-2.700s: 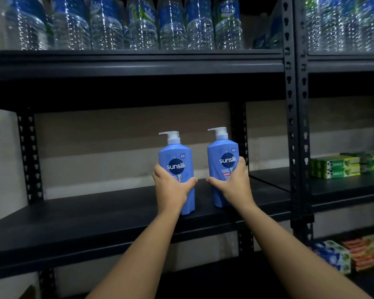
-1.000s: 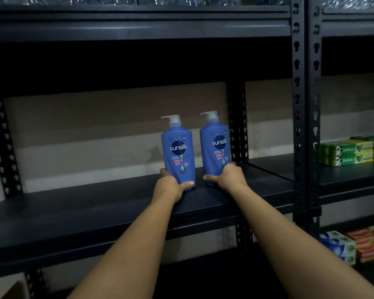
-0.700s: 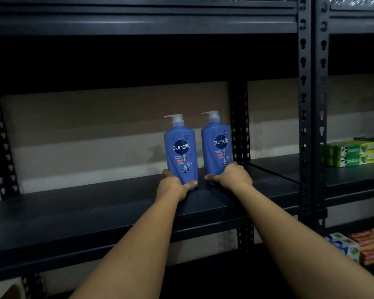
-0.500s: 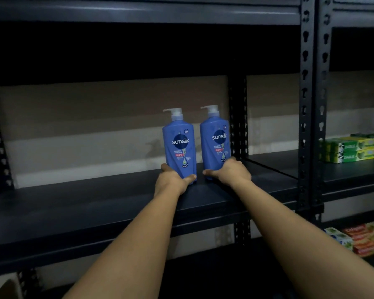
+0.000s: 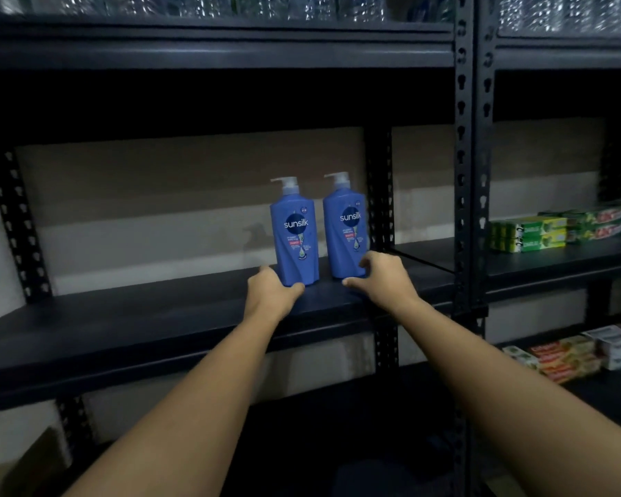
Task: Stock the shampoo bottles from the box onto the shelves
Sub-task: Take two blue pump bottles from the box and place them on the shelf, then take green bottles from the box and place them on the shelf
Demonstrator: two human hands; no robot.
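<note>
On the middle shelf, right end: two blue shampoo bottles were stood upright, side by side, near the back wall and just left of the rear upright.
Shelf: the dark shelf board (image 5: 130, 317) was seen to carry only these two bottles in its visible span.
Left bottle: the left bottle (image 5: 294, 238) was set with its long axis vertical, pump on top, label turned to the front.
Right bottle: the right bottle (image 5: 346, 231) was set likewise, close beside the first with a narrow gap between them.
Left grip: the left hand (image 5: 271, 294) was held at the left bottle's base, thumb and fingers curled round the foot.
Right grip: the right hand (image 5: 382, 279) was held at the right bottle's base, fingers curled loosely against its lower right side; whether it was clamped or merely touching could not be told.
Deciding relation: each bottle lay directly ahead of and above its own hand, so release and a straight pull back toward the body was judged to be called for.
Risk: tall bottles held only at the foot were judged liable to be tipped by a snagged finger.
</note>
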